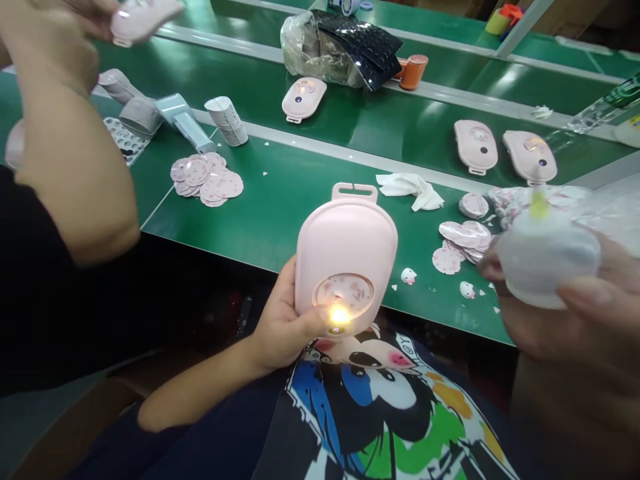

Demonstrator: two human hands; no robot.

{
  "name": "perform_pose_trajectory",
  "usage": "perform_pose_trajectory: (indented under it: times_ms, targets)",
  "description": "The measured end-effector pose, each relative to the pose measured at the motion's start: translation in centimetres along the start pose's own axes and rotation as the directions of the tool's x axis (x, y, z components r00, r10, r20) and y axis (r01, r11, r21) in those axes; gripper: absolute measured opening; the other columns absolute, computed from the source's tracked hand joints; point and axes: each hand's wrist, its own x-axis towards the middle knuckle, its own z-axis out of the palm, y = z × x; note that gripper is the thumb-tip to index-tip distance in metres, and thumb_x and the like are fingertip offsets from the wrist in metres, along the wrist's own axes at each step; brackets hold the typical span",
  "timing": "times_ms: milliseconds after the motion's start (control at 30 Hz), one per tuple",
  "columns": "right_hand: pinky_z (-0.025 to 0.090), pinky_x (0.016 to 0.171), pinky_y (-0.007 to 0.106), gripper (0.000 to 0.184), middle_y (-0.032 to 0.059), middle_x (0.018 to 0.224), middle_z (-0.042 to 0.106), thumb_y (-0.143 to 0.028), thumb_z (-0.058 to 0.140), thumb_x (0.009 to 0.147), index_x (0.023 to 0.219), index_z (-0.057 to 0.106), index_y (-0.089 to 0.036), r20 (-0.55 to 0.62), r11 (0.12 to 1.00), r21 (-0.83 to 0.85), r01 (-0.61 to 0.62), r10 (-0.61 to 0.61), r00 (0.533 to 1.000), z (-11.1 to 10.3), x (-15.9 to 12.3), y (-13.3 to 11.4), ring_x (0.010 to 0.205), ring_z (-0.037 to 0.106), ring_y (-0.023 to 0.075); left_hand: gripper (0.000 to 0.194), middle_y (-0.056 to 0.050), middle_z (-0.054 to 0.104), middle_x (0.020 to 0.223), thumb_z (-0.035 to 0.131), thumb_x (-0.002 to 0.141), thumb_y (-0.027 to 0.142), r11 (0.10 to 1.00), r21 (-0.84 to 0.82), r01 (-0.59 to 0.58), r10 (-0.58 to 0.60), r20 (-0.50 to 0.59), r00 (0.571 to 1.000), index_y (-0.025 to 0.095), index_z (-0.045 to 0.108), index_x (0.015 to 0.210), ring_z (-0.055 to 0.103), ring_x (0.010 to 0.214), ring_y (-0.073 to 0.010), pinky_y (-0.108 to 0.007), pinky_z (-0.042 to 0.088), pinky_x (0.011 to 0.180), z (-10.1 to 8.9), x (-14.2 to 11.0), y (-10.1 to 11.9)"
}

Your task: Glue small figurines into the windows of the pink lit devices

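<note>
My left hand [283, 330] is wrapped round a pale pink plastic case [347, 233] with a loop at its top, held upright over my lap. A small light glows beside my thumb, below a round printed inset [353, 293] in the case. At the right, my right hand [595, 313] grips a translucent squeeze bottle [545, 260] with a yellowish nozzle, somewhat blurred by motion. Two small white cat-face pieces [409, 276] lie on the table between the hands. A pile of pink printed discs [465, 240] sits just left of the bottle.
On the green table [280, 213] are more discs [207, 177], a label roll [226, 120] and a crumpled tissue [411, 190]. Further pink cases [304, 99] stand beyond the pale strip. At left, a co-worker's arm [75, 153] reaches across, the hand holding a pink case [143, 20].
</note>
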Motion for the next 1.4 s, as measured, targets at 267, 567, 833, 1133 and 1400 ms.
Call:
perform_pose_trajectory:
  times_ms: [267,567,833,1133,1400]
  targets:
    - [0.052,0.088,0.037,0.043,0.0022,0.097,0.065,-0.029,0.079,0.065,0.104,0.060,-0.026,-0.045,0.980,0.077,-0.182,0.185,0.982,2.0,2.8,7.1,0.089,0.064,0.0188,0.047,-0.001,0.074,0.111,0.078,0.078,0.020,0.996,-0.061,0.058,-0.063,-0.086,0.994,0.031,0.065,0.121,0.070,0.099,-0.0183,-0.029,0.059,0.084,0.3,0.8,0.1]
    - [0.043,0.099,0.056,0.056,0.0103,0.115,0.057,-0.039,0.075,0.068,0.114,0.049,-0.022,-0.034,0.845,-0.527,-0.087,0.082,0.996,1.9,3.9,11.5,0.108,0.055,0.0314,0.050,-0.003,0.075,0.105,0.083,0.069,0.020,0.986,-0.109,0.128,-0.151,-0.247,0.957,0.026,0.065,0.115,0.071,0.094,-0.0199,-0.031,0.061,0.080,1.0,1.5,0.7]
    - [0.040,0.107,0.059,0.078,0.0068,0.149,0.027,-0.051,0.058,0.086,0.151,0.015,-0.041,-0.018,0.783,-0.458,0.420,-0.481,0.877,4.7,-1.8,4.1,0.134,0.038,0.0356,0.048,-0.002,0.073,0.109,0.081,0.072,0.024,0.990,-0.100,0.104,-0.119,-0.163,0.979,0.027,0.062,0.116,0.069,0.098,-0.0198,-0.031,0.060,0.082,1.5,1.7,0.4]
    - [0.035,0.116,0.051,0.082,-0.0005,0.164,0.016,-0.041,0.053,0.097,0.155,-0.004,-0.043,0.379,0.968,0.016,-0.252,0.227,0.897,8.0,-2.6,3.1,0.145,0.029,0.0288,0.062,-0.005,0.066,0.123,0.078,0.077,0.028,0.984,-0.052,0.169,-0.172,-0.056,0.984,0.031,0.048,0.131,0.065,0.111,-0.0251,-0.039,0.057,0.089,1.6,0.8,0.1]
    - [0.030,0.120,0.053,0.079,-0.0037,0.165,0.011,-0.038,0.052,0.097,0.155,-0.001,-0.044,0.365,0.987,-0.046,-0.155,0.161,0.917,8.0,-2.8,3.3,0.148,0.023,0.0287,0.066,-0.008,0.064,0.125,0.080,0.075,0.031,0.977,-0.006,0.212,-0.211,-0.113,0.971,0.031,0.045,0.131,0.064,0.112,-0.0289,-0.042,0.058,0.088,1.7,0.7,0.1]
